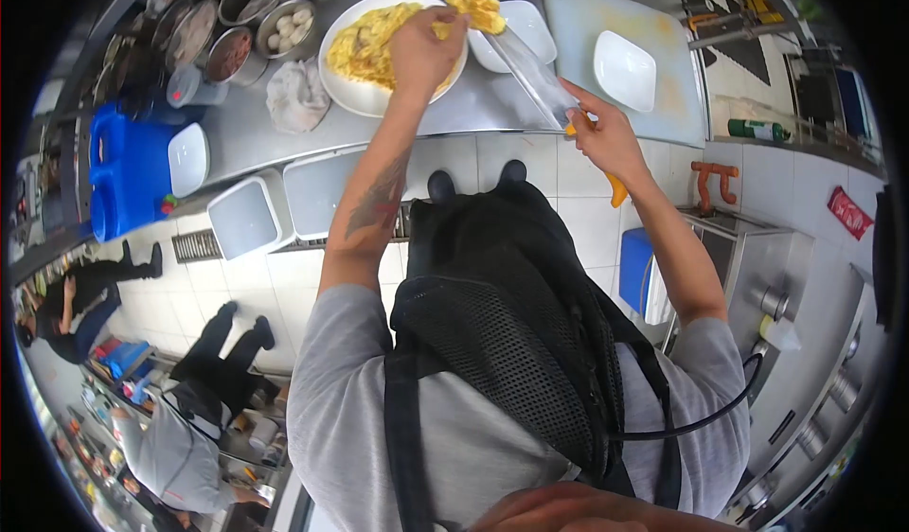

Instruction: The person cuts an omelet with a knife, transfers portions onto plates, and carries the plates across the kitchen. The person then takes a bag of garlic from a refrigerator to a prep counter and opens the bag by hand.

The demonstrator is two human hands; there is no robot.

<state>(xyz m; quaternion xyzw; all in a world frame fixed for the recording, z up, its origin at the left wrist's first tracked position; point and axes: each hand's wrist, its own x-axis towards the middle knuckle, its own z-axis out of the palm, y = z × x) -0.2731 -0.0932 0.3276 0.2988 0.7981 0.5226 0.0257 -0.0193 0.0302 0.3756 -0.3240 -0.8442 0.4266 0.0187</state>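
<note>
My right hand (pixel 601 134) is wrapped round the yellow handle of a wide knife (pixel 532 73), whose blade points up and left. A piece of yellow cooked egg (pixel 476 9) lies on the blade's far end, above a white square dish (pixel 519 38). The fingers of my left hand (pixel 428 51) are pinched together at the near edge of that egg piece, over a large white plate (pixel 352 99). More egg (pixel 365 47) is heaped on this plate. What the left fingertips grip is partly hidden.
A cutting board (pixel 668 49) with another white dish (pixel 625 70) lies at the right. Metal bowls, one with white balls (pixel 288 30), a plastic bag (pixel 297 95) and a blue container (pixel 142 158) stand left. Two people (pixel 175 442) (pixel 71 300) are at the lower left.
</note>
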